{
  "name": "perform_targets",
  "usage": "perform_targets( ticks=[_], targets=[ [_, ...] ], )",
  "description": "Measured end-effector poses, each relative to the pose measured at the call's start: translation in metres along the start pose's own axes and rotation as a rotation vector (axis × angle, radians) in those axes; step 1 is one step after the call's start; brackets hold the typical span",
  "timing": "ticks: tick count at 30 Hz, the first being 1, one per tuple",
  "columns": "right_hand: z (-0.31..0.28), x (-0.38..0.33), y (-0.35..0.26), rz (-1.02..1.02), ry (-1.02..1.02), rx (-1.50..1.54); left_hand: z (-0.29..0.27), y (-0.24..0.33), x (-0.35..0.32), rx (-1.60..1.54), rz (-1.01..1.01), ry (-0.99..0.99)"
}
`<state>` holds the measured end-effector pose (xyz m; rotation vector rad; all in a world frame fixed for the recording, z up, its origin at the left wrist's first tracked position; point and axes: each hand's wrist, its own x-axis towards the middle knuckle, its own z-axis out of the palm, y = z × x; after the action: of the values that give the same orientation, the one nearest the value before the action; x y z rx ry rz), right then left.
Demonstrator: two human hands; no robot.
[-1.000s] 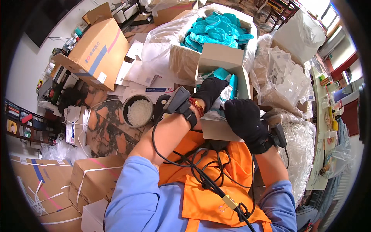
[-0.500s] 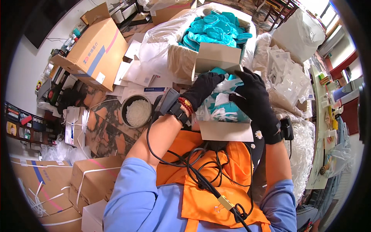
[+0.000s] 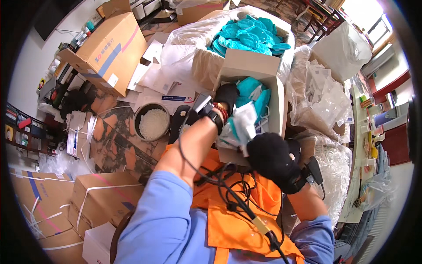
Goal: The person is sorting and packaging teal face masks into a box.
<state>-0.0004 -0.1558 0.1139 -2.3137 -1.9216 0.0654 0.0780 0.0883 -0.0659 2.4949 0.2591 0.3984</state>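
An open white cardboard box (image 3: 282, 103) stands in front of me, its back flap raised. Inside lie folded teal fabric pieces (image 3: 250, 86) with white parts, some of them in clear plastic. My left hand (image 3: 226, 97), in a black glove, reaches in along the box's left wall; its fingers are hidden. Over the near end of the box my right hand (image 3: 273, 157), also gloved in black, is curled closed against a clear plastic packet (image 3: 244, 121) with white and teal in it. That packet is smeared by motion and lies between both hands.
Behind the box stands a large plastic-lined carton (image 3: 200, 66) heaped with more teal pieces (image 3: 250, 35). To the left are a bowl of white grains (image 3: 153, 123), a tall open carton (image 3: 110, 53) and strapped cartons (image 3: 101, 198). Bags of clear plastic packets (image 3: 318, 94) stand on the right.
My right hand has come down and toward me, from the box's right side to its near end. The left hand has dropped lower along the left wall. More of the box's inside shows.
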Motion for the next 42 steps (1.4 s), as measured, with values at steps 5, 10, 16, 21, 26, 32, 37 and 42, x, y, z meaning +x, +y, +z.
perform_targets(
  ticks=[5,10,16,21,26,32,37,42],
  targets=[
    [0.008,-0.001,0.048,0.168,0.293,-0.139,-0.061,0.089,-0.025,-1.066,-0.212,-0.187],
    [0.004,0.008,0.054,0.248,0.377,-0.038,-0.054,0.071,-0.024,-0.978,0.133,-0.192],
    [0.011,0.005,0.04,0.204,0.287,-0.13,-0.032,0.075,-0.023,-0.153,0.3,0.017],
    [0.021,0.007,0.016,0.029,0.168,-0.124,-0.01,0.062,-0.013,-0.217,0.071,-0.184],
    [0.027,-0.004,-0.004,-0.035,-0.002,-0.022,0.003,0.043,-0.013,-0.265,-0.257,-0.44],
    [0.008,0.002,0.054,0.121,0.402,-0.106,-0.04,0.075,-0.008,-0.141,-0.125,-0.309],
    [-0.005,0.015,0.073,0.19,0.257,-0.071,-0.097,0.1,-0.018,-1.005,0.241,-0.025],
    [-0.008,0.021,0.074,0.159,0.255,0.044,-0.108,0.11,-0.038,-0.62,0.395,-0.42]
  ],
)
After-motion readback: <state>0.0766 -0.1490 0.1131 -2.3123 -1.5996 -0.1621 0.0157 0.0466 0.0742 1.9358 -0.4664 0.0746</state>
